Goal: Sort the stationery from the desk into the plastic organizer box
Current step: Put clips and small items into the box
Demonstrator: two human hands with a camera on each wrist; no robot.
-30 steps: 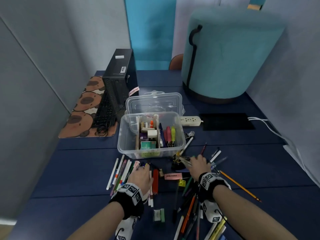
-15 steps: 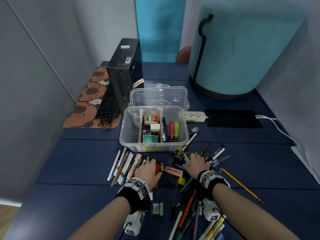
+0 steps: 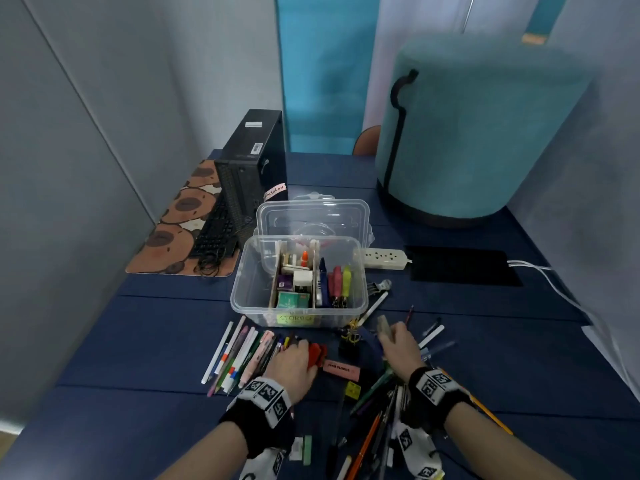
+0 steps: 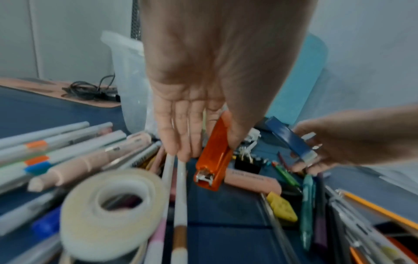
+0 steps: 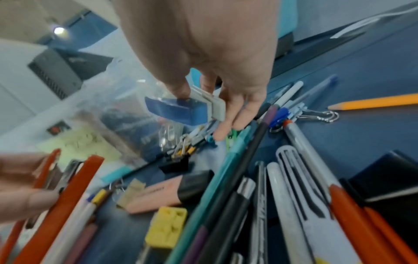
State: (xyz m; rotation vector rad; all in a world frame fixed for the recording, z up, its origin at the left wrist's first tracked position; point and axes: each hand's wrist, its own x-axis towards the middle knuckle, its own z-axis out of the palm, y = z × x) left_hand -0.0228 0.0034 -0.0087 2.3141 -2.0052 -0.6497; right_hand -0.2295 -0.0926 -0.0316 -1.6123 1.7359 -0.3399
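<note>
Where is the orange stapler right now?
The orange stapler is gripped in the left hand, low over the desk in the left wrist view, just left of the pink eraser and in front of the clear organizer box.

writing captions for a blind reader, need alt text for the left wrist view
A left hand grips an orange plastic stapler just above a dark blue desk littered with pens, while a right hand at the right edge holds a blue and white eraser. A blurred roll of white tape lies in front.
</note>
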